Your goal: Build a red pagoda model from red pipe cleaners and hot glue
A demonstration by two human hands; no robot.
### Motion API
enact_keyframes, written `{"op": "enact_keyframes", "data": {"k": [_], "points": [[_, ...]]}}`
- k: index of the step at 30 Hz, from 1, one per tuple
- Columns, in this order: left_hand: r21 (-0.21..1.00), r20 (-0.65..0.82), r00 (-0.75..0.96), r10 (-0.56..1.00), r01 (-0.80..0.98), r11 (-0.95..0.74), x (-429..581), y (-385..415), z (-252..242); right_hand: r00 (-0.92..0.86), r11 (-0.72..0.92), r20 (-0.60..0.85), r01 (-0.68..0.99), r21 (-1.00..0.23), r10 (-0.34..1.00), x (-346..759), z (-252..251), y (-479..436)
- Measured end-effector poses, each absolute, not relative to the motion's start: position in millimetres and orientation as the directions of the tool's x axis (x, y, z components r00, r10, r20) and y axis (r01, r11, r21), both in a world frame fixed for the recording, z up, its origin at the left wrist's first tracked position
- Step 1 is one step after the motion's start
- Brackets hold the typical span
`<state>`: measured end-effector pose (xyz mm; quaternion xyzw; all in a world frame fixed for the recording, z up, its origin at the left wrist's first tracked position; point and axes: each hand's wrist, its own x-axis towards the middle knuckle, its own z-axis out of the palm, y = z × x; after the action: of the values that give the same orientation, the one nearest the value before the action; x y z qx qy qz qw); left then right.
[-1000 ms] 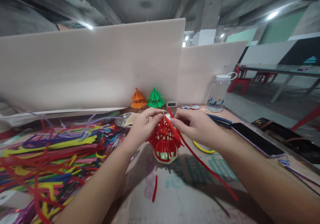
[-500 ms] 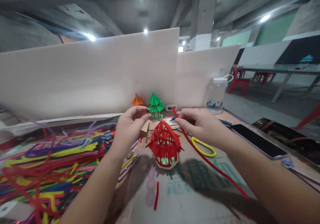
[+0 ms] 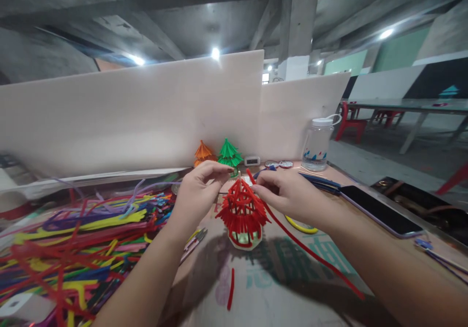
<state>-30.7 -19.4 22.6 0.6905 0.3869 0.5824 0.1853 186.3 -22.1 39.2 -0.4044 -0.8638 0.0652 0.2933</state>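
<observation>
A small red pavilion (image 3: pixel 244 220) made of pipe cleaners, with a fringed roof and a pale base, stands upright on the table in front of me. My right hand (image 3: pixel 283 190), just right of its roof, pinches a long red pipe cleaner (image 3: pixel 305 246) near its upper end; the rest trails down to the right. At the roof's upper left is my left hand (image 3: pixel 203 190), thumb and forefinger apart, with nothing visible between them. Whether it touches the roof I cannot tell. A short red pipe cleaner piece (image 3: pixel 231 289) lies in front of the pavilion.
Piled pipe cleaners (image 3: pixel 91 239) in many colours cover the left side. Scissors with yellow handles (image 3: pixel 302 225) lie partly behind my right hand. Green (image 3: pixel 230 152) and orange (image 3: pixel 203 151) models stand at the back. A water bottle (image 3: pixel 317 144) and a phone (image 3: pixel 380 211) are at right.
Both hands have come inward, closer to the top of the red pavilion. The upper end of the long red pipe cleaner has moved nearer the roof with my right hand.
</observation>
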Motion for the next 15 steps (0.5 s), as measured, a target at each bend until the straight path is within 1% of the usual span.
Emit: {"op": "enact_keyframes", "data": {"k": [3,7,10,15], "points": [[0.679,0.672,0.062,0.738,0.346,-0.648,-27.7,-22.4,23.6,-0.501,0.667,0.457,0.657,-0.353,0.735,187.3,39.3,-21.5],[0.682,0.656,0.055,0.753,0.384,-0.623,-27.9,-21.9,23.7,-0.504,0.664,0.445,0.654,-0.364,0.74,189.0,38.8,-19.6],[0.705,0.631,0.048,0.775,0.382,-0.598,-28.8,-21.4,24.1,-0.522,0.671,0.434,0.658,-0.343,0.734,188.6,38.9,-20.2],[0.759,0.566,0.1,0.818,0.324,-0.565,-29.6,-21.1,21.4,-0.539,0.684,0.435,0.654,-0.323,0.721,187.1,39.6,-23.8]]}}
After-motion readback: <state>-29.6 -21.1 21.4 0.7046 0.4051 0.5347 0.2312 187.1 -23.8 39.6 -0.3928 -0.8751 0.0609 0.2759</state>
